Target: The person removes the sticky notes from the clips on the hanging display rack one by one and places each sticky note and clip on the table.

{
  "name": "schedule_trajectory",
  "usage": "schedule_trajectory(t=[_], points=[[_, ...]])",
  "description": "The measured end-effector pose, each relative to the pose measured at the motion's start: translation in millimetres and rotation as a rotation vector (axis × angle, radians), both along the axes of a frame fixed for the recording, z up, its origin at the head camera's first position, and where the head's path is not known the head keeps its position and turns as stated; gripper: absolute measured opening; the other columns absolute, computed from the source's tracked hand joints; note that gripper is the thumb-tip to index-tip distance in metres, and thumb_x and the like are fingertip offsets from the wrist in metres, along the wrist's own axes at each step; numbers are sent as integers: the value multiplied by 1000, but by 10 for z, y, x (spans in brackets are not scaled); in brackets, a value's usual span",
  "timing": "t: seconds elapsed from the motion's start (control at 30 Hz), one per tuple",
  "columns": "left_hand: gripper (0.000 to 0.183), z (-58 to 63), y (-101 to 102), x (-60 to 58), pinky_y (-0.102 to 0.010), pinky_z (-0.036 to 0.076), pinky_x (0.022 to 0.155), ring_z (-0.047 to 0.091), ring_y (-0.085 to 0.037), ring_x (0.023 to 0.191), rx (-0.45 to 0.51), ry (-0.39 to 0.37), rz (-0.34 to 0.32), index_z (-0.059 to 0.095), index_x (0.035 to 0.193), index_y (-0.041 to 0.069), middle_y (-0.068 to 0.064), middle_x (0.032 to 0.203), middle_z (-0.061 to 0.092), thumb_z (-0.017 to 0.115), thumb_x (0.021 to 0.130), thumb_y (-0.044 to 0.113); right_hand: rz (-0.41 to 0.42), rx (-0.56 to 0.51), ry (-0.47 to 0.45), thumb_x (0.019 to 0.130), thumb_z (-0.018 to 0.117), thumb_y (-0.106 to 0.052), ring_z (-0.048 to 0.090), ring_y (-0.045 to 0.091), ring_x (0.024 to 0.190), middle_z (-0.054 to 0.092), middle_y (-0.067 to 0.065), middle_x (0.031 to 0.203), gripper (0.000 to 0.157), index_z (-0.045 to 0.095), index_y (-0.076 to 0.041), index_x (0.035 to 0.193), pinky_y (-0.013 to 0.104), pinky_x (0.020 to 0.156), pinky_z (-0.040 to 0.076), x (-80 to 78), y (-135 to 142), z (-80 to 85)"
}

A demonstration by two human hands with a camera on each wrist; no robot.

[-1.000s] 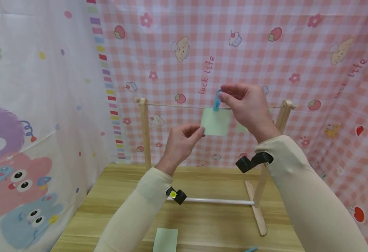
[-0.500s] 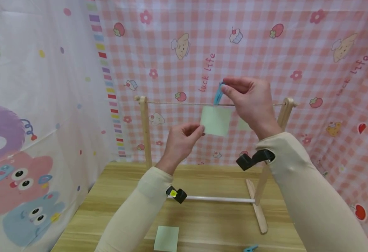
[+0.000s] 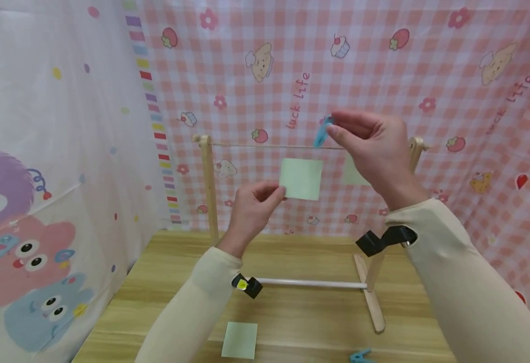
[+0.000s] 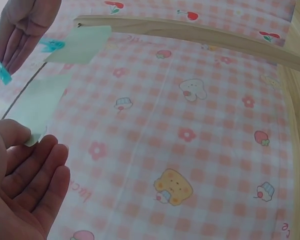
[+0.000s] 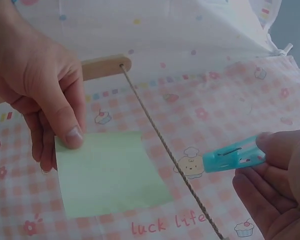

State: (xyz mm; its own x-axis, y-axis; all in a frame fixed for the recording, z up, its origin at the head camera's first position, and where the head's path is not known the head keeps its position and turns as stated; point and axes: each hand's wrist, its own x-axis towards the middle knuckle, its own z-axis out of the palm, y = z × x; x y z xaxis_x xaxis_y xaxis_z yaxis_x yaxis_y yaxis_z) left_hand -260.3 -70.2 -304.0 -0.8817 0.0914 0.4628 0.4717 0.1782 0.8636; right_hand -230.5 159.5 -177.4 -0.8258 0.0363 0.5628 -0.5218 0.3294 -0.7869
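Note:
My left hand (image 3: pixel 252 212) pinches a pale green square paper (image 3: pixel 301 179) by its left edge, just below the string (image 3: pixel 265 146). Above the string, my right hand (image 3: pixel 380 151) pinches a blue clothespin (image 3: pixel 322 132) by its upper end. In the right wrist view the clothespin (image 5: pixel 232 154) and the paper (image 5: pixel 110 172) are apart, on opposite sides of the string (image 5: pixel 162 142). A second green paper (image 4: pixel 82 44) hangs on the string from another blue clothespin (image 4: pixel 52 45) in the left wrist view; my right hand partly hides that paper in the head view.
The string spans two wooden posts (image 3: pixel 209 191) joined by a white rod (image 3: pixel 310 283) low down. On the wooden table (image 3: pixel 292 317) lie another green paper (image 3: pixel 239 340) and a blue clothespin (image 3: pixel 360 356). A pink checked cloth (image 3: pixel 337 91) hangs behind.
The clothespin came off the paper's top edge as my right hand rose and moved right. My left hand shifted slightly left with the paper, which now sits below the string.

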Motion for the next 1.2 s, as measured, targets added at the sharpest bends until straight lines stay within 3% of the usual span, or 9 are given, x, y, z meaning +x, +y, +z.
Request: schedule_trajectory(t=[0.1, 0.27, 0.33, 0.43, 0.5, 0.57, 0.67, 0.87, 1.2], points=[[20, -39, -61, 39, -23, 58, 81, 76, -31, 98, 10, -21, 11, 82, 113, 3, -15, 103, 82, 73, 104, 19, 8, 11, -20, 97, 82, -37, 77, 2, 110, 82, -1, 124, 39, 79, -16, 130, 14, 96, 58, 82, 47, -56], [21, -131, -191, 119, -22, 57, 79, 74, -13, 91, -12, -60, 63, 82, 112, 4, -13, 102, 83, 74, 103, 22, -18, 75, -30, 99, 79, -42, 76, 1, 109, 81, -3, 127, 41, 78, -20, 133, 13, 91, 59, 209, 134, -230], [22, -179, -248, 148, -22, 57, 77, 73, -10, 88, -20, -55, 78, 82, 111, 3, -14, 101, 83, 74, 103, 21, -37, 93, -18, 99, 79, -42, 76, 0, 104, 81, -6, 126, 40, 78, -20, 133, 12, 82, 59, 252, 180, -317], [22, -274, -327, 192, -22, 57, 77, 72, -10, 88, -15, -72, 78, 82, 111, 2, -15, 102, 83, 73, 104, 20, -65, 89, -6, 100, 79, -40, 73, -1, 83, 81, -14, 120, 38, 78, -22, 134, 15, 62, 53, 317, 269, -456], [22, -352, -372, 222, -23, 56, 79, 71, -10, 89, -9, -98, 76, 82, 112, 2, -15, 103, 82, 73, 104, 20, -77, 70, 6, 100, 79, -35, 72, -3, 82, 81, -20, 117, 38, 77, -20, 135, 16, 59, 51, 356, 335, -552], [21, -444, -414, 252, -23, 56, 81, 70, -10, 90, 1, -129, 79, 82, 111, 2, -14, 103, 82, 73, 104, 20, -92, 48, 11, 100, 79, -31, 73, -4, 82, 80, -25, 113, 37, 77, -17, 134, 14, 61, 53, 394, 389, -650], [19, -589, -475, 303, -22, 55, 79, 69, -10, 87, 6, -158, 100, 82, 108, 2, -15, 99, 82, 74, 103, 19, -118, 30, 42, 99, 81, -24, 76, -4, 90, 80, -27, 109, 34, 78, -13, 132, 11, 74, 58, 436, 430, -794], [17, -805, -546, 434, -22, 55, 76, 68, -10, 83, -30, -170, 120, 83, 104, 2, -18, 95, 82, 76, 102, 17, -147, 39, 81, 98, 82, -14, 73, -3, 76, 79, -29, 105, 31, 79, -8, 128, 12, 62, 53, 510, 452, -1048], [14, -1080, -630, 564, -23, 55, 77, 69, -11, 85, -31, -234, 150, 84, 100, 4, -12, 93, 82, 77, 100, 17, -132, 50, -39, 100, 80, -18, 75, -4, 91, 78, -28, 109, 35, 76, -6, 132, 13, 75, 59, 603, 518, -1450]])
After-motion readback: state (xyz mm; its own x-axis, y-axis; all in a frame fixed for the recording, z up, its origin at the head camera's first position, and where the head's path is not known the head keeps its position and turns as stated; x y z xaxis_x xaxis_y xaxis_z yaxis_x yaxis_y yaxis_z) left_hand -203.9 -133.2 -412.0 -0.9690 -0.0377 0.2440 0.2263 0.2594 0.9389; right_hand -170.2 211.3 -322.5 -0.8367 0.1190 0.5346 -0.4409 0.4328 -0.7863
